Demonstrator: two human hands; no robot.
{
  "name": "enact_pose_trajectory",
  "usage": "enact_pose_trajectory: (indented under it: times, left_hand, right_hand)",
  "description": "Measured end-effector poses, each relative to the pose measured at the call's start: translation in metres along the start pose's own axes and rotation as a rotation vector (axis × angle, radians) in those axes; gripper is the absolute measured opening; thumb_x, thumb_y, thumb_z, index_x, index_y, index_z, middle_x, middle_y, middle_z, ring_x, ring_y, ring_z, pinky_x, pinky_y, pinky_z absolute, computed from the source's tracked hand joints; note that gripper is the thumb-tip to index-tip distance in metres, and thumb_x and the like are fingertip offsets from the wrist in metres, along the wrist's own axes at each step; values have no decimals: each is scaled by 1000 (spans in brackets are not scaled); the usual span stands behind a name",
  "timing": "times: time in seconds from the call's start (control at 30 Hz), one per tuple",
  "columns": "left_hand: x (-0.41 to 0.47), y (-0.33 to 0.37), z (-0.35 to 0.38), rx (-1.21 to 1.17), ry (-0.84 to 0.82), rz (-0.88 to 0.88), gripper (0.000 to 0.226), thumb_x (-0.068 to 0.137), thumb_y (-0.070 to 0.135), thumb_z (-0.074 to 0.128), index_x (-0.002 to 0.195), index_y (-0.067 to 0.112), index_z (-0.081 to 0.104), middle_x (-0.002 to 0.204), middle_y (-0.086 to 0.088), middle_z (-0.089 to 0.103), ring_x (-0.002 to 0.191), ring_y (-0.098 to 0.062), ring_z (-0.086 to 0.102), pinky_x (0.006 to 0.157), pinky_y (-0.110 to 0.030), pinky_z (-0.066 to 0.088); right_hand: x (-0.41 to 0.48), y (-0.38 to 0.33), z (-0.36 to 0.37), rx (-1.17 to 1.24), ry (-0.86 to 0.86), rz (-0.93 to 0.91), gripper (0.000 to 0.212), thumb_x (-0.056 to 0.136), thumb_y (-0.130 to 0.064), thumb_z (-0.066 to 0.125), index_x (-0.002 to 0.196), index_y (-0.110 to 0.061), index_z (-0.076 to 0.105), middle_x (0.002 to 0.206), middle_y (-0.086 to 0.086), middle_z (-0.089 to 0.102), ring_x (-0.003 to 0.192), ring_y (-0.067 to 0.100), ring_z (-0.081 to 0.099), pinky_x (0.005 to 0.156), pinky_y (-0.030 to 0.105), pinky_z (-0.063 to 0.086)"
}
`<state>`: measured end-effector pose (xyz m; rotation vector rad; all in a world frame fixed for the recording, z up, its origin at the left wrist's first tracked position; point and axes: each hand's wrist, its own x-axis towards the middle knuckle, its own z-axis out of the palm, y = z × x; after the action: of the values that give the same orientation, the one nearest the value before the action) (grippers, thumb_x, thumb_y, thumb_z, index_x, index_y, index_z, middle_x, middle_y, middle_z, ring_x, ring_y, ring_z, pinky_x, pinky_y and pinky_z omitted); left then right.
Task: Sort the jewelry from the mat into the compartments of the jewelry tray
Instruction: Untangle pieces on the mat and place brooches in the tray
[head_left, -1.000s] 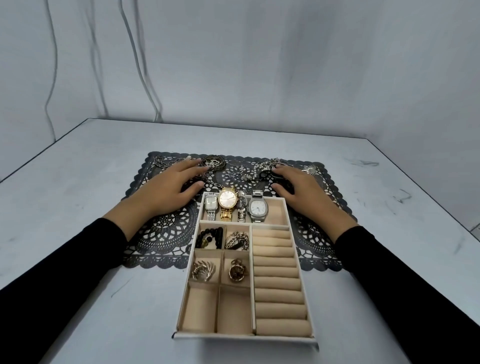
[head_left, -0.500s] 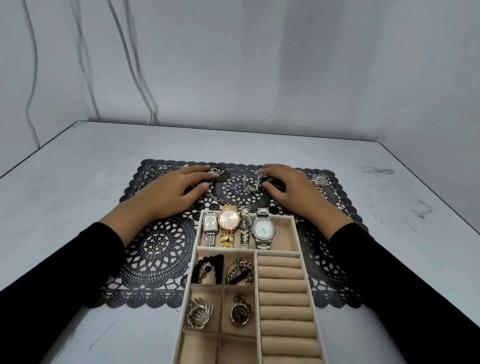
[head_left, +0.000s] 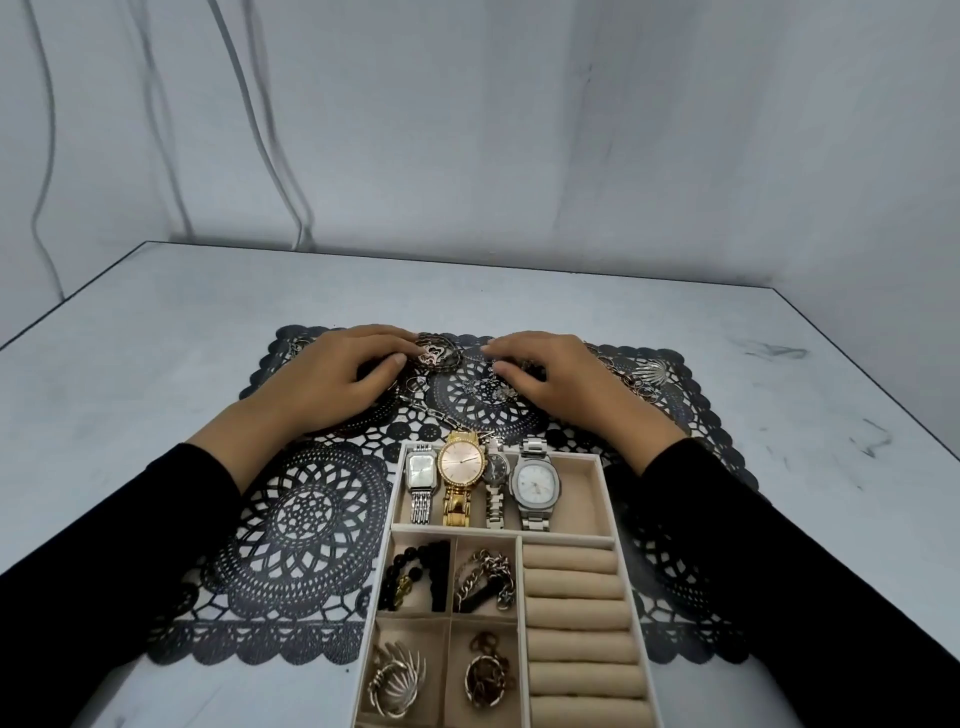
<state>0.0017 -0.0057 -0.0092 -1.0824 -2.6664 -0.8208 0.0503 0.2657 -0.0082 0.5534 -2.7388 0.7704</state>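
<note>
A black lace mat (head_left: 306, 519) lies on the grey table, with the beige jewelry tray (head_left: 602, 493) on its near side. Several watches (head_left: 462, 467) fill the tray's far compartment. A black bead bracelet (head_left: 415, 571), a chain bracelet (head_left: 483, 577), a silver fan brooch (head_left: 395, 675) and a bronze piece (head_left: 485, 675) each fill a small cell. My left hand (head_left: 337, 379) rests on the mat, its fingertips touching a round filigree piece (head_left: 436, 353). My right hand (head_left: 561, 379) has its fingers bent down over a silver cluster piece (head_left: 488, 387); what lies under them is hidden.
A silver chain (head_left: 431, 410) lies on the mat between my hands. A silver fan-shaped piece (head_left: 649, 371) and small rings (head_left: 644, 392) sit at the mat's far right. The tray's ring rolls (head_left: 576, 623) hold nothing. Cables (head_left: 270, 156) hang on the wall behind.
Both hands have moved farther up the mat and closer together. The camera has tilted up, so the tray's near end has dropped out of view.
</note>
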Motion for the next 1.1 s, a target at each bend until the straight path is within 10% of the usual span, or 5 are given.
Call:
enact_pose_trajectory:
  times: [0.17,0.9,1.1]
  left_hand:
    - [1,1,-1,-38,-36,5,33,93,32,49,116,29,72,127,18,62,113,-3,60,101,-31,47]
    - [32,2,-5,-119,1,-154,7,85,30,74,92,30,75,93,14,72,93,3,63,77,-1,39]
    - [37,-1,-12,-135,-88,-201,12,84,34,75,95,34,77,99,19,71,100,5,60,89,-14,42]
  right_hand:
    - [20,-7,5,-20,-108,-71,31,96,-28,53,125,-21,62,128,-2,61,117,10,56,101,28,44]
    - [73,-20,16,47,-66,12,8,84,-15,68,89,-13,74,95,-3,58,92,8,52,76,15,34]
    - [76,-24,17,33,-113,50,16,85,-25,68,93,-13,75,100,0,60,98,14,56,87,26,41]
